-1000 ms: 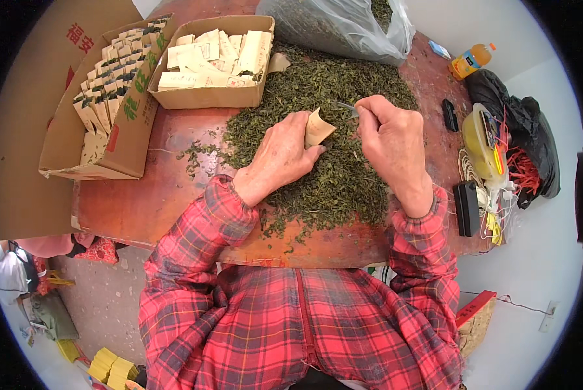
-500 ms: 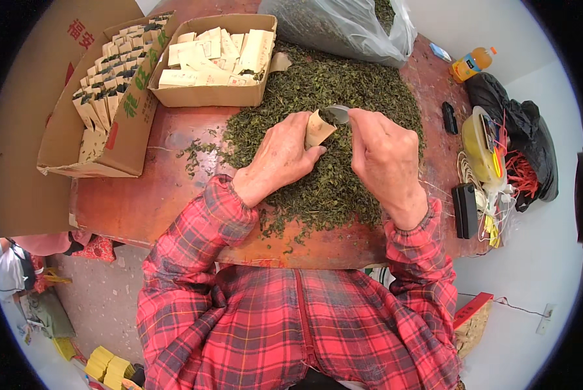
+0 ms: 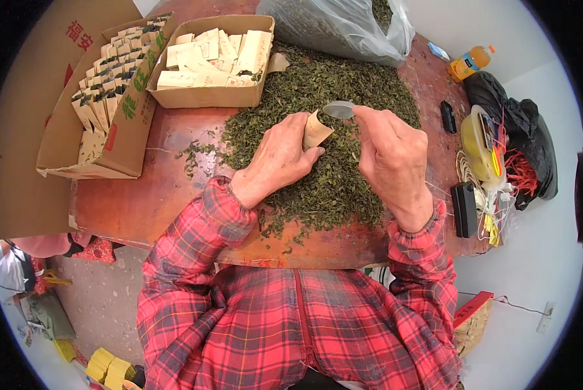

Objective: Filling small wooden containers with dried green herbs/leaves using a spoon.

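My left hand point(image 3: 275, 153) is closed around a paper packet point(image 3: 317, 132), its long axis slanting forward and right, its open mouth toward my right hand point(image 3: 395, 153). The latter, fingers curled and back uppermost, pinches a grey spoon point(image 3: 339, 110) whose bowl points left, just beside that mouth; contact cannot be told. Green leaves point(image 3: 343, 188) lie beneath both hands.

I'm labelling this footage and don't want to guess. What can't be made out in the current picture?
All in the head view:
- How full the paper packet is: its own wall and the left hand hide the inside.
- The handle of the spoon: covered by the right hand.
- The far part of the translucent plastic bag: cut off by the upper edge.
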`<state>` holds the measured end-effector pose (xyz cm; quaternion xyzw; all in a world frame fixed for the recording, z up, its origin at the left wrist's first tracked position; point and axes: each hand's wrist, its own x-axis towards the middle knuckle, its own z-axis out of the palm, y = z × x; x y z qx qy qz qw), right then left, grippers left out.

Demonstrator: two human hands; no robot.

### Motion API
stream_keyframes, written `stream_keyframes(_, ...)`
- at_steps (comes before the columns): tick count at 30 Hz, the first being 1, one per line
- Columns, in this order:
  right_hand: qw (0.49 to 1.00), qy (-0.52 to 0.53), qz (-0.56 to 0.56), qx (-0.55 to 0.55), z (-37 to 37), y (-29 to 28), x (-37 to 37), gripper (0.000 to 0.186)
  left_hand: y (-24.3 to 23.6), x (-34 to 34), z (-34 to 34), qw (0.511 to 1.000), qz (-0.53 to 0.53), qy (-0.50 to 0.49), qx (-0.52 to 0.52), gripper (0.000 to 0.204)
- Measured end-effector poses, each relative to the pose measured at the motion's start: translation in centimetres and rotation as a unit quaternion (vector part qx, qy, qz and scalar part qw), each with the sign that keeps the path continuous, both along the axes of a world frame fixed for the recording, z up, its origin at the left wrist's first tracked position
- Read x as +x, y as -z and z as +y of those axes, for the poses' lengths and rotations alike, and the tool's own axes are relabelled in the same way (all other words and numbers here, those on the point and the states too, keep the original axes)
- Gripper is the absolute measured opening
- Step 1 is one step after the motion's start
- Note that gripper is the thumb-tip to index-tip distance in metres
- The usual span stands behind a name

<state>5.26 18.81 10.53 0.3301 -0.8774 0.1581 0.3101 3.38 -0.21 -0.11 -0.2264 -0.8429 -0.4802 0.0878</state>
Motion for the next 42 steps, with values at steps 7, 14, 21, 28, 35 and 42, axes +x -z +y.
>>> stream_keyframes(7,0.999,-0.007,-0.027,0.026,-0.1,0.7,-0.1,0.030,0.1,0.0,0.0,1.000,0.002,0.002,0.009,0.043)
stream_keyframes(14,0.998,-0.024,-0.040,0.032,-0.7,1.0,-0.3,0.034,0.0,0.1,0.1,1.000,-0.005,0.005,0.016,0.038)
stream_keyframes(21,0.997,-0.041,-0.070,0.016,-0.8,1.5,-0.6,0.032,0.4,0.1,0.1,0.999,0.030,0.003,0.025,0.048)
stream_keyframes(28,0.995,-0.043,-0.093,-0.001,-1.1,2.3,-0.8,0.029,0.4,0.1,0.1,1.000,0.023,-0.005,0.013,0.047)
stream_keyframes(35,0.994,-0.053,-0.095,-0.017,-1.4,2.9,-0.7,0.028,0.5,0.2,0.3,0.999,0.026,-0.004,0.028,0.035)
stream_keyframes(42,0.995,-0.047,-0.089,-0.009,-1.3,3.0,-0.7,0.027,0.3,0.2,0.3,0.999,0.016,-0.003,0.030,0.035)
